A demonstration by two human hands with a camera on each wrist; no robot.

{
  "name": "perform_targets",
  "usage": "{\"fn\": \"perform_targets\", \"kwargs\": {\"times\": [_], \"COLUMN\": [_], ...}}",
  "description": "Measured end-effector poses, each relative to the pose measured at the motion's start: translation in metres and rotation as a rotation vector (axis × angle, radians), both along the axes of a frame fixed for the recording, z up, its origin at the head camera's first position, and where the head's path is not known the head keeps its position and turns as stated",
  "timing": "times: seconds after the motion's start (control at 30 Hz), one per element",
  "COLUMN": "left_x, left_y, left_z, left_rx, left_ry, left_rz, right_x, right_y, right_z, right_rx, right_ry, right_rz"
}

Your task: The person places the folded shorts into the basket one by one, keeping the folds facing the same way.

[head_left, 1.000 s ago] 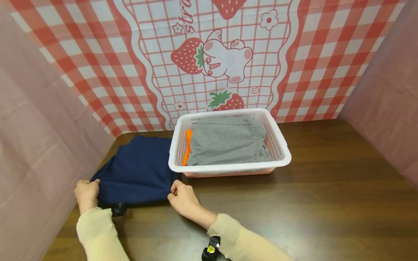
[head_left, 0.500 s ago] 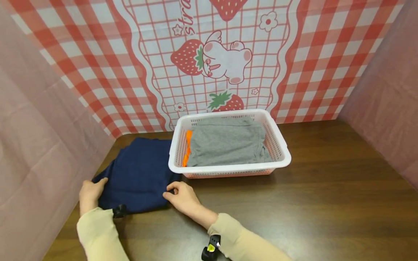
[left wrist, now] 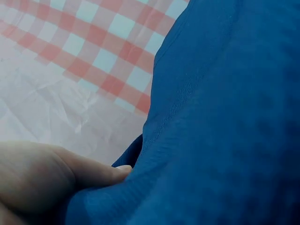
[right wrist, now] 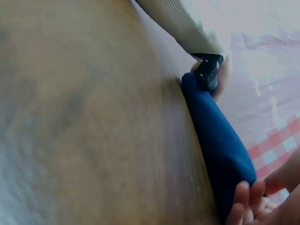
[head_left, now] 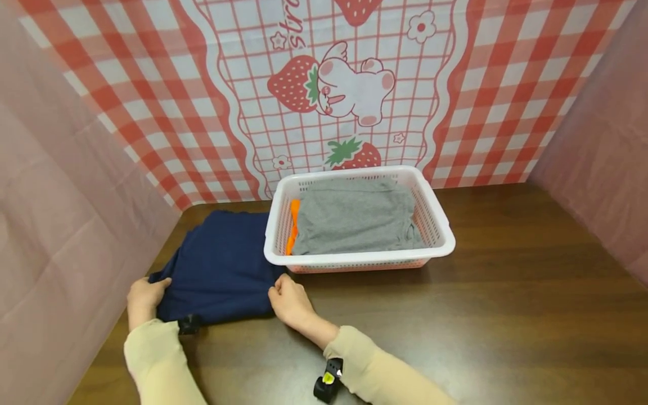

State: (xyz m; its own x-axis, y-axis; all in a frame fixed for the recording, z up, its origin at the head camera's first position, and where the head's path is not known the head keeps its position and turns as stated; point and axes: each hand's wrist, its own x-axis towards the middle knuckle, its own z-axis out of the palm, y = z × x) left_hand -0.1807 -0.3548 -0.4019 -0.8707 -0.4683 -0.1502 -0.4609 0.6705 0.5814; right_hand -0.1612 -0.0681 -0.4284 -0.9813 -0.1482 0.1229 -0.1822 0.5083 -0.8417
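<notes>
Changes over the last second. Relative to the white basket point(head_left: 358, 220), the folded navy garment point(head_left: 221, 268) now lies slightly closer, its near edge drawn in. The left hand point(head_left: 144, 297) has shifted from the garment's outer corner toward the basket, fingers over the cloth edge. The right hand point(head_left: 289, 299) has moved up nearer the basket's front rim, gripping the garment's near corner

Bright, even light from above; soft shadows under the basket point(head_left: 425, 253) on the glossy worktop point(head_left: 506, 315). Head view sharp, bowed at edges; both wrist views blurred
</notes>
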Motion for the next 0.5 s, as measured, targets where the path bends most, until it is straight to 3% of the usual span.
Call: {"fn": "perform_targets", "kwargs": {"times": [0.1, 0.3, 0.5], "left_x": [-0.0004, -0.0027, -0.0072], "left_y": [0.0000, 0.0024, 0.0056], "left_z": [0.0017, 0.0044, 0.0087], "left_rx": [0.016, 0.071, 0.149], "left_ry": [0.009, 0.035, -0.031], "left_rz": [0.011, 0.000, -0.098], "right_x": [-0.0002, -0.0021, -0.0081], "right_y": [0.0010, 0.0010, 0.0022], "right_z": [0.0009, 0.0015, 0.0053], "right_rx": [0.089, 0.164, 0.203], "right_ry": [0.047, 0.016, -0.068], "right_rz": [-0.020, -0.030, -0.061]}}
